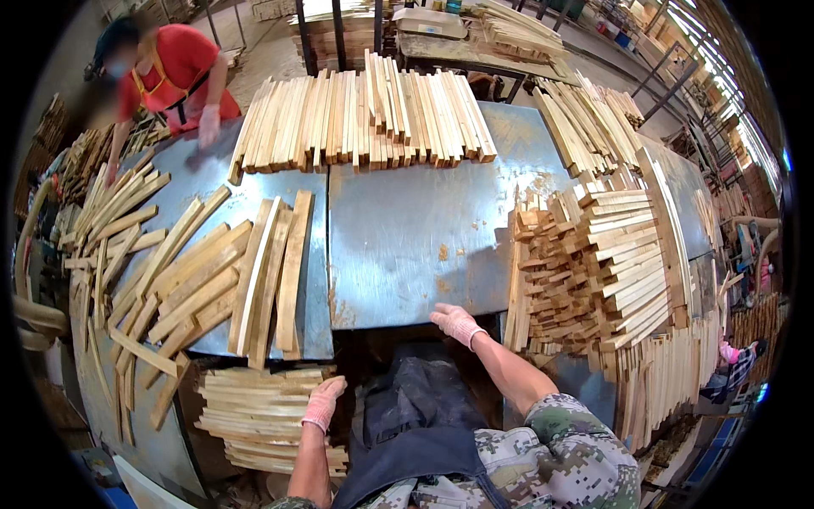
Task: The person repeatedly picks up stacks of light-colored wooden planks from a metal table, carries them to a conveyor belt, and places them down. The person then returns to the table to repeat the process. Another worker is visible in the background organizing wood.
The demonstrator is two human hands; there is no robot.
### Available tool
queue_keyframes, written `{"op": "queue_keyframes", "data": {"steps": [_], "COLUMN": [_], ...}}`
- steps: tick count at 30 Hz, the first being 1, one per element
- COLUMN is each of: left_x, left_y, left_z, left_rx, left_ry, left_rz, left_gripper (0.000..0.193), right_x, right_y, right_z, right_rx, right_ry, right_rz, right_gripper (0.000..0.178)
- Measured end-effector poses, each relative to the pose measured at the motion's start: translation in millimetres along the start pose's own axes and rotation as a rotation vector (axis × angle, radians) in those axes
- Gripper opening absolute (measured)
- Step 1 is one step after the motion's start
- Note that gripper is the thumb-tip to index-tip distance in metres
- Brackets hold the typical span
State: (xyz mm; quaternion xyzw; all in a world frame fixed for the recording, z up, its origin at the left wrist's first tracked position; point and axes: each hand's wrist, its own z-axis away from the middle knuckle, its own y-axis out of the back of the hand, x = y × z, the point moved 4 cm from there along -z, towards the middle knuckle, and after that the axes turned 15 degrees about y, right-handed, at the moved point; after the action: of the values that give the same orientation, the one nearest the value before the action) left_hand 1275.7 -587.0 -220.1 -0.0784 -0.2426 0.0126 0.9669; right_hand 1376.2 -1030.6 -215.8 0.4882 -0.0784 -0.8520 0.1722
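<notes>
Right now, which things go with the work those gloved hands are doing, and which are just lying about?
Probably the job:
- Right hand, at the near edge of the metal table
- Left hand, by the low stack of wood strips
- Long row of strips on the table

Probably just lying about:
- Pale container on the back bench
- Wood pile there too

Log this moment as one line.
left hand: beside wood stack, contact unclear | right hand: at near edge of metal table, nothing visibly held | co-worker: upper left
</notes>
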Motion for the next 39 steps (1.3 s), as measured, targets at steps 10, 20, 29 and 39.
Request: {"op": "queue_keyframes", "data": {"steps": [10, 20, 29, 39], "left_x": [266, 464, 615, 680], "left_y": [-103, -206, -283, -321], "left_z": [-97, -250, -366, -432], "left_rx": [0.067, 0.173, 0.310, 0.518], "left_ry": [-0.189, -0.251, -0.477, -0.547], "left_rz": [-0.413, -0.531, -0.445, -0.639], "left_gripper": [0.048, 0.068, 0.085, 0.091], "right_x": [-156, -245, -284, -294], "right_y": [105, 184, 234, 232], "right_z": [-207, -406, -516, -543], "right_rx": [0.223, 0.310, 0.135, 0.319], "right_ry": [0.134, 0.157, 0.154, 0.336], "right_rz": [0.163, 0.388, 0.563, 0.221], "right_gripper": [0.089, 0.117, 0.112, 0.098]}}
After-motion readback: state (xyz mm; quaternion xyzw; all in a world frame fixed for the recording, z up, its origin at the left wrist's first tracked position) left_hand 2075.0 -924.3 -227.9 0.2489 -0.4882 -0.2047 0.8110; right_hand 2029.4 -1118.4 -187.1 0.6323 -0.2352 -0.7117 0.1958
